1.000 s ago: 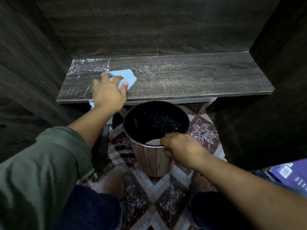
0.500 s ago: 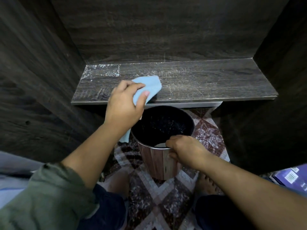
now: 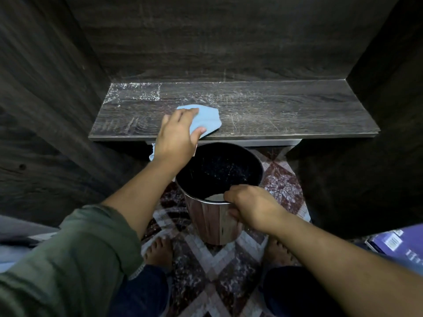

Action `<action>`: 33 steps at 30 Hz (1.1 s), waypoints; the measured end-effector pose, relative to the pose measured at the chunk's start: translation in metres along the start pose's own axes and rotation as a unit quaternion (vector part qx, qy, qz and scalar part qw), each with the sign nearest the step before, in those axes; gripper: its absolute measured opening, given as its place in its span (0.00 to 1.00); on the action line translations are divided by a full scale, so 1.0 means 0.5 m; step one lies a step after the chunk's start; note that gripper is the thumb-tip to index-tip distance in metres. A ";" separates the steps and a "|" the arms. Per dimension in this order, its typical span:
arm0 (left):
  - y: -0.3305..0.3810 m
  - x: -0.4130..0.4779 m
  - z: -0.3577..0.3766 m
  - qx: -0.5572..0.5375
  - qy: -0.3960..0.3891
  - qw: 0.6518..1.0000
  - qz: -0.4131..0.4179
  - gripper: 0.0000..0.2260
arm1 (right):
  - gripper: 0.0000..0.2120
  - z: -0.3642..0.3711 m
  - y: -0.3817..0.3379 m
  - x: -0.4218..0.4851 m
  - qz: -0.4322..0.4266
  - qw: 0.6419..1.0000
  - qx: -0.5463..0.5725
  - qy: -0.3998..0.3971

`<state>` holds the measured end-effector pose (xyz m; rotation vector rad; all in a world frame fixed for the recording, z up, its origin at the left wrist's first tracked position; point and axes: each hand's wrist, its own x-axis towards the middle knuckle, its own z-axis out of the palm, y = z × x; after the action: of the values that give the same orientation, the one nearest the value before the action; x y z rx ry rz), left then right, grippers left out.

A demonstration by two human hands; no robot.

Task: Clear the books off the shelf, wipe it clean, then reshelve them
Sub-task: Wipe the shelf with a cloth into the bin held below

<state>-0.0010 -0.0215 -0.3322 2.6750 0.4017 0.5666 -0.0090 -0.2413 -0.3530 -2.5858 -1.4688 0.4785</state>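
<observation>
Fingers [image 3: 183, 113] of your left hand [image 3: 176, 143] pressed the cloth [image 3: 207, 120] flat at the shelf [image 3: 286, 115] edge; your right hand [image 3: 251, 207] gripped the bin [image 3: 210, 223] rim.

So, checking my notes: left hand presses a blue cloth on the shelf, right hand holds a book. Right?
No: the head view shows the right hand holding the bin by its rim instead. The left hand does press the blue cloth on the shelf.

Left hand [image 3: 176, 136] flat, right hand [image 3: 249, 208] curled.
</observation>
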 end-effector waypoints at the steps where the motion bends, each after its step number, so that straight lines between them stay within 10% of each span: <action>1: 0.001 0.004 0.002 -0.011 -0.011 1.000 -0.004 0.21 | 0.09 0.002 0.004 -0.002 0.001 1.000 0.005 0.001; 16: 0.045 0.026 -0.096 -0.031 -0.395 0.916 0.058 0.07 | 0.09 -0.003 0.013 -0.011 0.004 1.000 0.007 -0.005; 22: 0.014 0.012 -0.091 -0.050 -0.062 0.994 0.069 0.16 | 0.10 -0.004 0.004 -0.001 0.003 1.000 0.002 -0.001; 27: -0.015 0.002 -0.073 0.024 -0.175 0.983 0.042 0.14 | 0.09 0.002 -0.003 0.011 -0.001 1.000 0.000 0.006; 33: -0.059 0.015 -0.108 0.042 0.002 0.999 -0.015 0.16 | 0.07 -0.003 -0.024 0.033 0.000 1.000 -0.007 0.015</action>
<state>-0.0239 0.0235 -0.2965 2.7441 0.4749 0.5580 -0.0103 -0.2212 -0.3519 -2.5908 -1.4683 0.4295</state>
